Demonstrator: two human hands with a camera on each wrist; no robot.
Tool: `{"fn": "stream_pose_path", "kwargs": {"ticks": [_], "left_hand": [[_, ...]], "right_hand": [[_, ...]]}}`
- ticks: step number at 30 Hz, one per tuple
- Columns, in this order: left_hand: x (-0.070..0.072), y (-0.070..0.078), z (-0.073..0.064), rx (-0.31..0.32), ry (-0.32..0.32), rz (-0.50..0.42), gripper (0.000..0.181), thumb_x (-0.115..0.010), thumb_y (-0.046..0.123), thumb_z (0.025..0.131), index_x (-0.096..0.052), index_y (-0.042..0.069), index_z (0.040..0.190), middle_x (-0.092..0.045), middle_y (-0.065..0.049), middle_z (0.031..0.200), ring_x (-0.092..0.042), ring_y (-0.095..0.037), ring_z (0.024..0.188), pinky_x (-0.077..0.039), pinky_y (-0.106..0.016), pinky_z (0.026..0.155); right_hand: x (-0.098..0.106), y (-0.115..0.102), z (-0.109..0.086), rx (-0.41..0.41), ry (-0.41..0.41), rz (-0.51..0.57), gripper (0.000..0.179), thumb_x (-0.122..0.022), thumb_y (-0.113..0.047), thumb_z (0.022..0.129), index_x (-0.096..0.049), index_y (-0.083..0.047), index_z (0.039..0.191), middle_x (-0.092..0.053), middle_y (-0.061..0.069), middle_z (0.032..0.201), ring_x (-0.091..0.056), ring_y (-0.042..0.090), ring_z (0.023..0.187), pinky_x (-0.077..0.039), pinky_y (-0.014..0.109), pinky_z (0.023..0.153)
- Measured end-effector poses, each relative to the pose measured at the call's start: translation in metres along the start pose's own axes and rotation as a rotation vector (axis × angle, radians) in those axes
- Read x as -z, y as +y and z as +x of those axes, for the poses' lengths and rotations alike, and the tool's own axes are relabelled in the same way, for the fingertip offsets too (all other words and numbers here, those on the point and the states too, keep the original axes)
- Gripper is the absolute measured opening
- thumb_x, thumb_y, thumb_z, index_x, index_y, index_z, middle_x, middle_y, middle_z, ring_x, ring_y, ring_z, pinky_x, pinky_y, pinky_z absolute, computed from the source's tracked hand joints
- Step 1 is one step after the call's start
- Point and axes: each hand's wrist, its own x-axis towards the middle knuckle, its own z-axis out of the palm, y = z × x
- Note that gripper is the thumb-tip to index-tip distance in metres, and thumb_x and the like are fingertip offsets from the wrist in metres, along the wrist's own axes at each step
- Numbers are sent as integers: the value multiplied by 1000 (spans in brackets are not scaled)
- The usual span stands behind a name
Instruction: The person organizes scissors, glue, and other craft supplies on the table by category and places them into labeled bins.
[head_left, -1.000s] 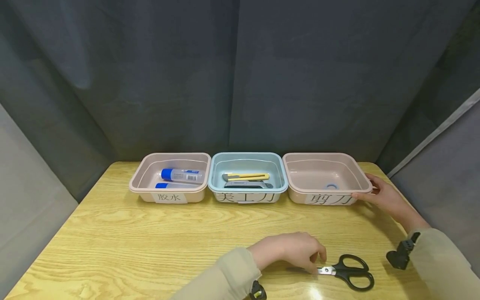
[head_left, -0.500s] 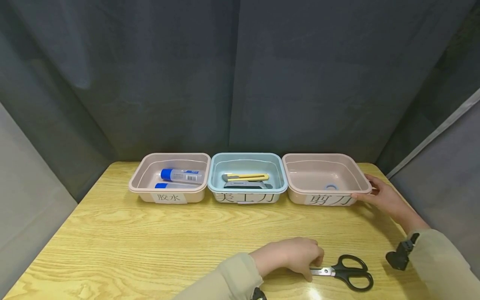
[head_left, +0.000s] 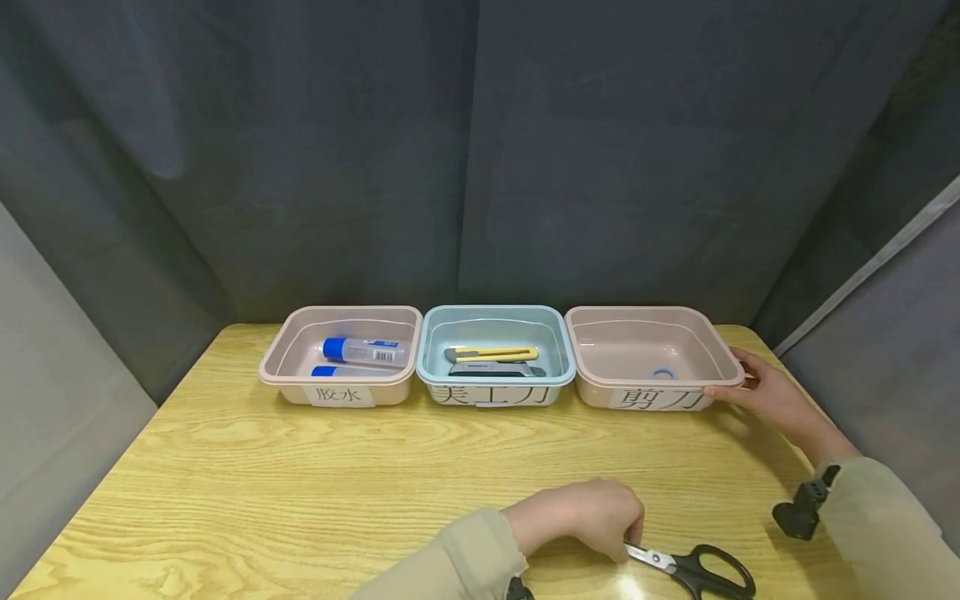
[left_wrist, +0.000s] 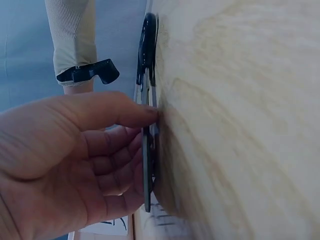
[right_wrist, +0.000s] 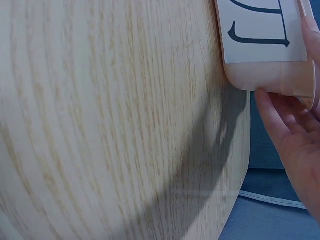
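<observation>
Near the front of the table, my left hand (head_left: 592,517) pinches black-handled scissors (head_left: 660,561) by the blades. The left wrist view shows the thumb on one side of the blades (left_wrist: 146,175) and curled fingers on the other, close over the wood; the handles (left_wrist: 146,45) point away from the palm. At the right, my right hand (head_left: 772,400) grips the near right corner of a pink bin (head_left: 637,321), thumb on the front rim and fingers along the side. A white label with black characters (right_wrist: 265,30) is on that bin's front. A small blue ring shape (head_left: 663,372) shows inside.
Left of that bin stand a blue bin (head_left: 495,312) with a yellow cutter (head_left: 495,354) and a grey cutter (head_left: 491,368), and another pink bin (head_left: 345,314) with two blue-capped glue bottles (head_left: 375,351). Dark curtains (head_left: 465,150) hang behind the wooden table (head_left: 337,483).
My left hand has closed its fingers on the scissor blades and shifted slightly nearer. The scissors have turned, their handles swinging toward the front edge. The right hand stays on the bin.
</observation>
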Motion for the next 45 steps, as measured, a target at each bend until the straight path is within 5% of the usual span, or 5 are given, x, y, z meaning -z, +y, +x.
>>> {"fn": "stream_pose_path", "kwargs": {"ticks": [12, 25, 35, 40, 45], "left_hand": [[1, -9, -4, -78, 36, -93, 18, -70, 16, 74, -69, 25, 89, -56, 19, 73, -46, 7, 67, -33, -3, 61], [1, -19, -6, -35, 183, -70, 17, -67, 17, 81, -71, 27, 95, -61, 17, 86, -52, 6, 80, -38, -6, 75], [-2, -31, -5, 8, 305, -132, 15, -66, 16, 82, -71, 24, 93, -59, 15, 89, -52, 5, 82, -38, -6, 74], [1, -36, -5, 46, 359, -164, 15, -65, 19, 83, -70, 25, 96, -58, 14, 88, -50, 4, 78, -37, -7, 72], [6, -43, -4, 77, 430, -220, 16, -63, 19, 85, -69, 23, 99, -59, 13, 90, -51, 3, 80, -39, -8, 72]], "right_hand": [[0, -2, -1, -1, -8, -1, 79, -63, -27, 86, -17, 3, 143, -37, 29, 131, -42, -16, 84, -45, 13, 67], [0, 1, 0, 1, 0, 0, 79, -64, -26, 85, -17, 3, 143, -37, 29, 131, -42, -18, 83, -46, 14, 66], [0, 1, -1, 15, 1, 13, 80, -63, -25, 86, -16, 2, 143, -37, 29, 131, -43, -16, 86, -47, 15, 67], [-1, -2, -2, -22, 18, -21, 82, -64, -30, 84, -17, 2, 143, -37, 28, 133, -54, 13, 99, -48, 20, 69], [-2, -2, -2, -43, 19, -29, 85, -64, -35, 84, -15, 0, 144, -35, 29, 135, -48, 39, 111, -50, 36, 77]]}}
